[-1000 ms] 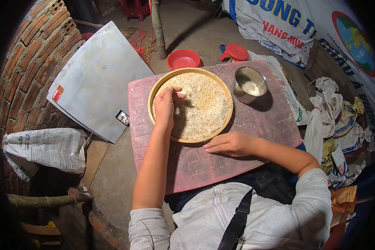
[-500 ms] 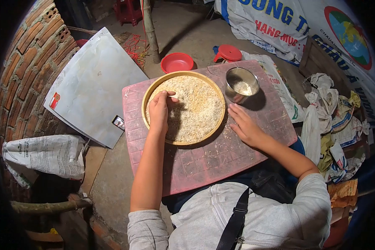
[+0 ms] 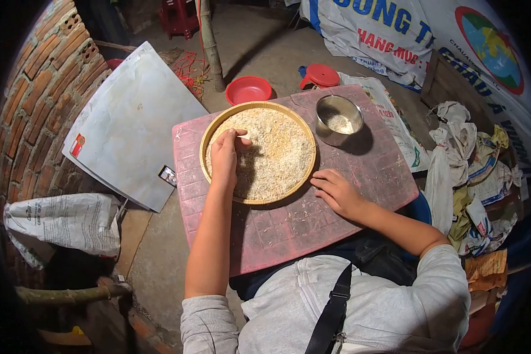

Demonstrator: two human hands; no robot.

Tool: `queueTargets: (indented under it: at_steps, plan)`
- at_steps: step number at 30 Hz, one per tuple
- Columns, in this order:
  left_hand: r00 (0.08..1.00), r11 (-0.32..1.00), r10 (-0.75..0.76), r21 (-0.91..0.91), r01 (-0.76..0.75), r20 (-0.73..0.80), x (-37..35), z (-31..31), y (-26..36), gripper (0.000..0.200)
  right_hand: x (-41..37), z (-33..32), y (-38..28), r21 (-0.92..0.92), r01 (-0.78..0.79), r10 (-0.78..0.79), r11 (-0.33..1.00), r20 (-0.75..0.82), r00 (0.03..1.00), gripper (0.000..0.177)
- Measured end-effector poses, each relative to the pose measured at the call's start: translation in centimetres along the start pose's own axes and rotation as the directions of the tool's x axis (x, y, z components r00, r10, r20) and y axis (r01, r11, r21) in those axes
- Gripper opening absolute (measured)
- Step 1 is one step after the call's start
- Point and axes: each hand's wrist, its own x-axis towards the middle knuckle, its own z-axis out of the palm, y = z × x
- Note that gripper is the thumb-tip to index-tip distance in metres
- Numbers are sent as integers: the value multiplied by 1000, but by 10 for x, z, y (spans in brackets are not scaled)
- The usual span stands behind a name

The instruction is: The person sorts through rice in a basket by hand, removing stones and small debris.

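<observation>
A round woven bamboo tray (image 3: 310,168), full of pale rice-like grain (image 3: 277,168), lies on a worn pink table (image 3: 277,236). My left hand (image 3: 225,156) hovers over the grain at the tray's left side, its fingers curled in toward the thumb; whatever they pinch is too small to make out. On the table just right of the tray rests my right hand (image 3: 340,194), fingers stretched out, holding nothing. A steel pot (image 3: 335,134) stands upright beyond that hand, with some grain at its bottom.
Behind the table are a red basin (image 3: 248,90) and a red lidded container (image 3: 323,75). A bamboo pole (image 3: 211,50) rises nearby. Grey boards (image 3: 133,118) with a phone (image 3: 167,175) lie at left. Crumpled sacks (image 3: 454,141) pile at right; loose grains dot the tabletop.
My right hand has slid from beside the steel pot down and left, closer to the tray's rim. My left hand stays almost in place above the grain.
</observation>
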Motion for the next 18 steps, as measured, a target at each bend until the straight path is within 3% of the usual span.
queueTargets:
  at_steps: [5,15,18]
  plan:
    - [1000,1000,-5,13,5,-7,0,-1,0,32,6,0,11,58,3,-3,998,-2,1000,26]
    - [999,999,34,-12,-34,0,2,-1,-3,32,12,-11,21,7,40,-41,999,37,999,20]
    - [1000,1000,16,-20,-16,-5,2,0,-2,31,14,-18,26,24,-43,42,999,13,999,19]
